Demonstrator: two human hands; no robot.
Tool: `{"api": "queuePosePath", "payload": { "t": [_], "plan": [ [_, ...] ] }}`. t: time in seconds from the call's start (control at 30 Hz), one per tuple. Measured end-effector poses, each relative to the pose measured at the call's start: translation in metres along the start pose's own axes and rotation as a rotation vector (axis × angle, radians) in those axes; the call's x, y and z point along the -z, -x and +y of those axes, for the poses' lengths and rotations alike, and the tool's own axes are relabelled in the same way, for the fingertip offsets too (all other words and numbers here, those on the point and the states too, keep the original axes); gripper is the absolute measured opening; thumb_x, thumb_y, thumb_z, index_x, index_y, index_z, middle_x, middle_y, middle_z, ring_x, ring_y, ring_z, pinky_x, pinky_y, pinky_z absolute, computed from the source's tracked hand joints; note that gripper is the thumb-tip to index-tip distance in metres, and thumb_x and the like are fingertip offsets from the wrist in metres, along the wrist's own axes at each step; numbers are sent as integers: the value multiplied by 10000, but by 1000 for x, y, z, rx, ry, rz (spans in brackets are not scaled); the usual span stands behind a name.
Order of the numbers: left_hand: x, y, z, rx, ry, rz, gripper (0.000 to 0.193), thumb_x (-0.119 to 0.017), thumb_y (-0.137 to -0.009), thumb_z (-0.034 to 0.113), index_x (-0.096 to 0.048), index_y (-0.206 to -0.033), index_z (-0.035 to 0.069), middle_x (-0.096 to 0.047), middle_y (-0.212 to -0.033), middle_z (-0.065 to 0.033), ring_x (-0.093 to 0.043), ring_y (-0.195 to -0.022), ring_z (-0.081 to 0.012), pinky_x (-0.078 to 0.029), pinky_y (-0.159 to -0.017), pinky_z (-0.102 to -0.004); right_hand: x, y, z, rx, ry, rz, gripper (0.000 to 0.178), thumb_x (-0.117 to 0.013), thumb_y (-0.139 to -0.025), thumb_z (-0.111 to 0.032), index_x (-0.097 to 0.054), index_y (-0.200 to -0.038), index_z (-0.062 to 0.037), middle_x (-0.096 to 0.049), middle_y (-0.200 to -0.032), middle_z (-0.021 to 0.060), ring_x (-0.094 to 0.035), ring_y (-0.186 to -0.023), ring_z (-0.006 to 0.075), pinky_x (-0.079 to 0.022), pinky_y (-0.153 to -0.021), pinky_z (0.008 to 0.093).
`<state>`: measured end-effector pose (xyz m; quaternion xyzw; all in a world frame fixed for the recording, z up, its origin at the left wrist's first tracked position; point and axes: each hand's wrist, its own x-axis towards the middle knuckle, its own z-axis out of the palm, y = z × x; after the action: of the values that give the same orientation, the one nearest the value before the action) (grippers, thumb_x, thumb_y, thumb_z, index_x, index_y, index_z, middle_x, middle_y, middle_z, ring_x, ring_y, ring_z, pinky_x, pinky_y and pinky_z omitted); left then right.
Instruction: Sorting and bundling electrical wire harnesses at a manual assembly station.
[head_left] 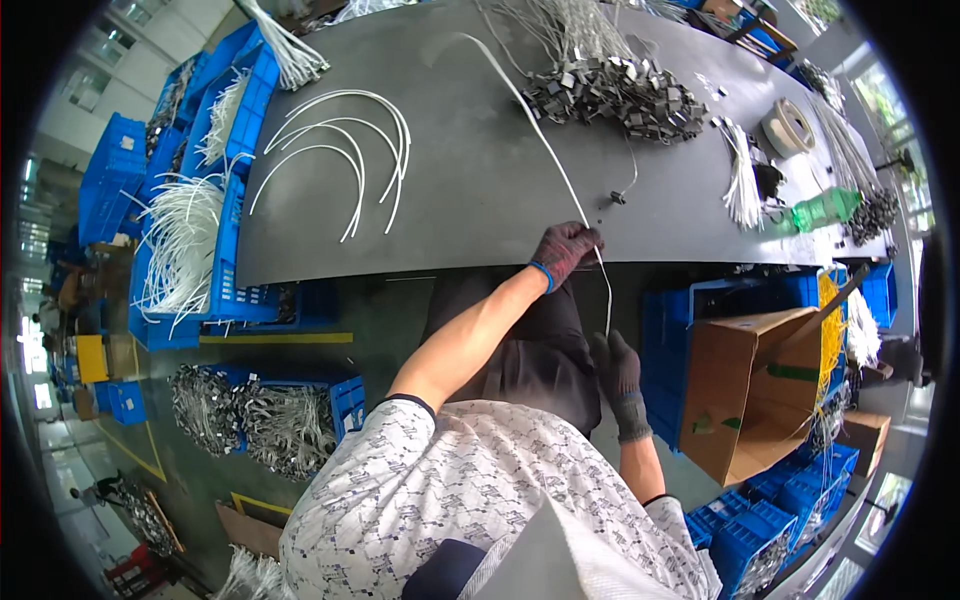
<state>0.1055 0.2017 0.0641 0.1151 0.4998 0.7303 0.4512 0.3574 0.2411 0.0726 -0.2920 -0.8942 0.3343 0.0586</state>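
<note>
Pinching a long white tube (541, 133) in the left grip (566, 255), gloved in dark red and grey, right at the front edge of the table (460, 215). Stretching from there over the table, bowing leftward toward its far side. Running down out of the left grip, in front of the table's near edge, a thin pale strand (608, 285), reaching the fingertips of the right grip (620, 378), gloved in dark grey. Cannot tell whether pinching the strand there or only touching. Toward the table's far edge, can see a heap of small grey metal pieces (620, 98) on thin cords; nearer the table's front, right of the tube, a small dark piece (617, 198) on a cord. On the table's left part, can see curved white tubes (409, 140); toward its right end, a white bundle (741, 180), a cream roll (772, 128) and a green bottle (828, 210) on its side. Beside the table's left end, can see blue crates (230, 245) holding white lengths; before its right front edge, an open cardboard box (720, 385).
</note>
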Motion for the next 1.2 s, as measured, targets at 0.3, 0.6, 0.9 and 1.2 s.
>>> {"api": "queuePosePath", "payload": {
  "t": [0.3, 0.6, 0.9, 1.2],
  "plan": [
    [-1, 34, 25, -8, -459, -103, 275, -695, -944, 264, -718, -1008, -2, -721, -887, -38, -618, -813, -100, -505, -784, -281, -30, -71, -55, -346, -1037, 219, 526, -402, -1059, -473, -675, -1024, -25, -634, -691, 20, -537, -541, 89, -417, -507, 238],
    [6, 49, 5, -155, -353, -85, 223, -668, -948, 208, -702, -994, -8, -697, -875, -35, -627, -829, -104, -539, -708, -296, -80, -144, 2, -209, -1141, 223, 564, -405, -1039, -481, -675, -1013, 13, -684, -822, 57, -626, -676, 176, -520, -626, 366],
    [94, 2, 76, -190, -926, -8, 351, -594, -934, 361, -696, -879, 30, -671, -871, -200, -668, -831, -337, -505, -754, -444, -47, -207, -91, -303, -810, 7, 371, -536, -1021, -363, -610, -1172, -32, -705, -901, 95, -654, -785, 173, -526, -679, 310],
    [261, 59, 108, 282, -1644, 871, 413, -606, -903, 425, -610, -1136, 84, -635, -1222, -159, -662, -1047, -373, -549, -868, -484, -17, -294, 9, -459, 177, 301, 574, -658, -861, -483, -640, -1156, 10, -639, -1169, 259, -623, -1098, 400, -515, -891, 459]
  ]
}}
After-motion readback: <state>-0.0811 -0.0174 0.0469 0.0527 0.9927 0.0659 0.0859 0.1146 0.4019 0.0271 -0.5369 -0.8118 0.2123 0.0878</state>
